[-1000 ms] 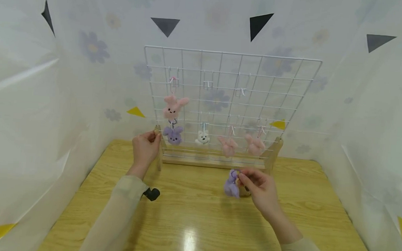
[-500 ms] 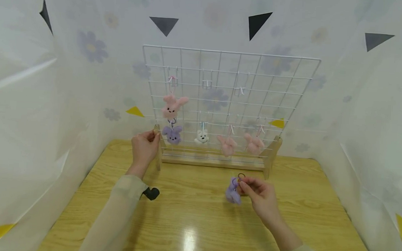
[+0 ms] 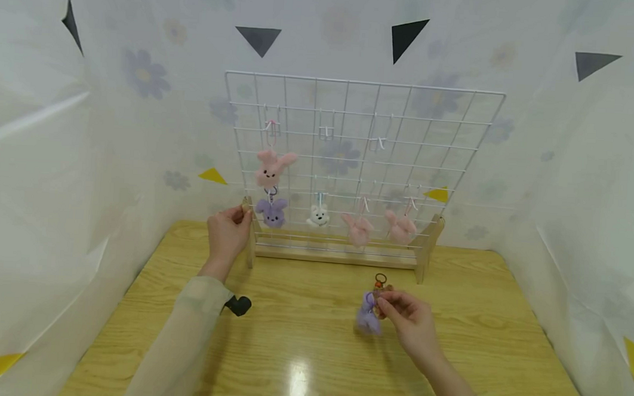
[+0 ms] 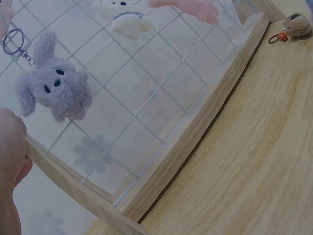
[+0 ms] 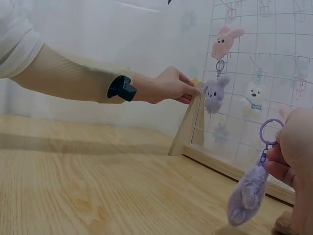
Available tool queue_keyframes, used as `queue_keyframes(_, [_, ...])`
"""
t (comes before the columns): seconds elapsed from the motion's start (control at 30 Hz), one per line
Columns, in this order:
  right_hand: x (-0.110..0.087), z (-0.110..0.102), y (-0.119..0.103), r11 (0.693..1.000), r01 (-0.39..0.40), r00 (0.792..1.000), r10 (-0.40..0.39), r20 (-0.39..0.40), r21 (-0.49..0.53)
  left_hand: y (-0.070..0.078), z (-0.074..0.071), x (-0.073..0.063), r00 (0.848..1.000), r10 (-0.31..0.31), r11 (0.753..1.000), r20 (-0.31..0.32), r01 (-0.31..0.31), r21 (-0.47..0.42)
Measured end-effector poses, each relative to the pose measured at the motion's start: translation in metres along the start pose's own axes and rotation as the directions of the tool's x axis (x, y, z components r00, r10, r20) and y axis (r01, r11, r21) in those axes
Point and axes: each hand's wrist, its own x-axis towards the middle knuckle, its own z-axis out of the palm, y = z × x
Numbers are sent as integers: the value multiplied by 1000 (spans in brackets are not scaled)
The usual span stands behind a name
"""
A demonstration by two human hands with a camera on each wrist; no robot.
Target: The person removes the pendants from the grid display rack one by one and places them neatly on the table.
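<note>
My right hand (image 3: 410, 316) pinches a purple plush bunny keychain (image 3: 367, 317) just above the table. In the right wrist view the bunny (image 5: 248, 196) dangles from its purple ring (image 5: 270, 131) at the fingertips. Close by, a brown plush keychain (image 4: 297, 24) with an orange bead and dark ring lies on the table, partly hidden by my hand in the head view. My left hand (image 3: 228, 234) grips the top of the left wooden post (image 5: 188, 122) of a white wire grid rack (image 3: 346, 160).
On the rack hang a pink bunny (image 3: 270, 168), another purple bunny (image 3: 271, 212), a white plush dog (image 3: 318, 216) and two pink plushes (image 3: 358, 230) at the lower right. Hooks (image 3: 326, 132) stick out along the upper row. Thin wall sheeting surrounds the wooden table (image 3: 266, 351).
My right hand has come down and towards me with the purple bunny, exposing the brown keychain's ring and orange bead. My left hand stays on the post.
</note>
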Motion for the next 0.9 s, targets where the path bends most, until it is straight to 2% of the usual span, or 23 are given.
queue_keyframes(0.23, [3, 4, 14, 1000, -20, 1000, 20, -24, 2, -2, 0, 0, 1000, 5, 1000, -5, -5, 4])
queue_keyframes(0.67, [17, 18, 23, 991, -127, 986, 130, -108, 37, -6, 3, 2, 1000, 13, 1000, -9, -12, 12])
queue_keyframes(0.9, [28, 23, 24, 995, -101, 989, 102, -112, 10, -7, 3, 2, 1000, 21, 1000, -19, -21, 8])
